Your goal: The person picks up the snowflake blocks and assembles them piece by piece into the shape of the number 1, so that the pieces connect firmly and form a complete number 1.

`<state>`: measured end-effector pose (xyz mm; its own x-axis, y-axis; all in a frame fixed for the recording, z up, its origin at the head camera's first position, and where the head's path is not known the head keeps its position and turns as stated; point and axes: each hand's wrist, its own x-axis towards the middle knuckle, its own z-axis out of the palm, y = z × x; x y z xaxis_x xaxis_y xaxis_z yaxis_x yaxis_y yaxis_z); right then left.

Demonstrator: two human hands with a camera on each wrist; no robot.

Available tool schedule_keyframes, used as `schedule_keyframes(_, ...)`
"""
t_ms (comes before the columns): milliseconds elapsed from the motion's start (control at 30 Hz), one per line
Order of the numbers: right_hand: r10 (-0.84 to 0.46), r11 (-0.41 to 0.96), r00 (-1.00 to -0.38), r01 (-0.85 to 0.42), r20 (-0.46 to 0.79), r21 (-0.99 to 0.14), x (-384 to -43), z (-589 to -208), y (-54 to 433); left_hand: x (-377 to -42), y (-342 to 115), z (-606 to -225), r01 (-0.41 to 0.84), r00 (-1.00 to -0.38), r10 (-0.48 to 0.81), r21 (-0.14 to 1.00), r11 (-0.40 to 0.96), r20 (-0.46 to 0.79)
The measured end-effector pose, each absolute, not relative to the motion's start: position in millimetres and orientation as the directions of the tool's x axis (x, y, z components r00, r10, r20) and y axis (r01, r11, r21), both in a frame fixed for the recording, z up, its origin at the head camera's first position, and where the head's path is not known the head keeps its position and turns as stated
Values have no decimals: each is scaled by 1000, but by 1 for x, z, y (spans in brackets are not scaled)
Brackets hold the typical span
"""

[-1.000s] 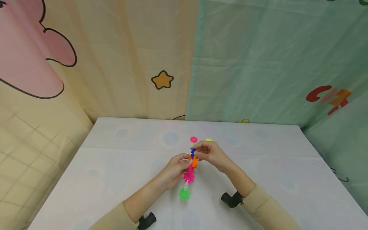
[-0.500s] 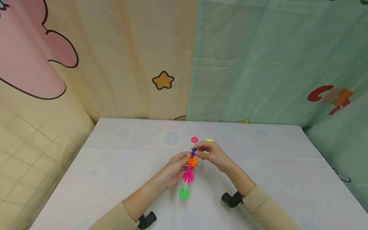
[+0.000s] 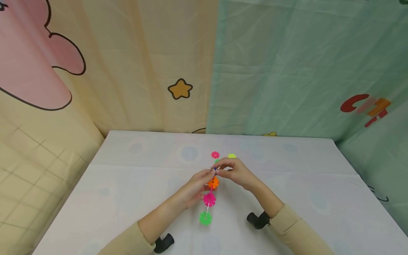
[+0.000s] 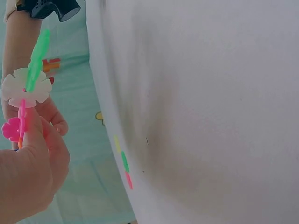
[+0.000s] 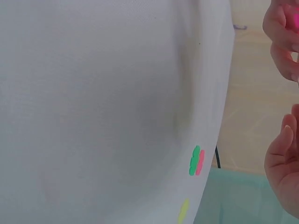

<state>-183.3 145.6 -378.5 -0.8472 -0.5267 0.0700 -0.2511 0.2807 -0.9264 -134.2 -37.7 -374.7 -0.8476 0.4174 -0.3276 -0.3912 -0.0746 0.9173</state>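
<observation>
A chain of interlocked plastic snowflake discs hangs between the two hands above the table. Its green disc (image 3: 205, 218) is lowest, then a white disc (image 4: 13, 87), seen edge-on in the head view, a pink disc (image 3: 209, 199) and an orange disc (image 3: 213, 183). My left hand (image 3: 195, 188) grips the chain's upper part, thumb at the top. Mostly hidden between the fingertips of both hands is a blue disc (image 3: 215, 169). From the right, my right hand (image 3: 235, 172) pinches the blue disc between thumb and index finger.
Beyond the hands, a loose pink disc (image 3: 215, 155), a green disc (image 5: 194, 160) and a yellow disc (image 3: 232, 156) lie on the white table (image 3: 143, 198). Printed curtains (image 3: 271, 71) hang behind the table's back edge. Black wrist mounts (image 3: 258, 220) sit under the forearms.
The blue disc has gone down between the fingertips and is now mostly covered. The orange disc has turned to face the head camera, and the chain hangs slightly lower and straighter.
</observation>
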Motion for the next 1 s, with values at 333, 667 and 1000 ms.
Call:
schedule_keyframes(333,-475,286,-880,-150,-4,-946,-189,-383,154,-135,-38,-381,-385,-850,415,921,-68,-325)
schedule_keyframes(667,-317,233,-946,-10,-66,-972,-206,-388,173,-134,-40,-385,-370,-863,391,927,-60,-319)
schedule_keyframes(1000,-121,234,-975,156,-188,-960,-227,-401,194,-134,-42,-387,-364,-877,359,929,-63,-319)
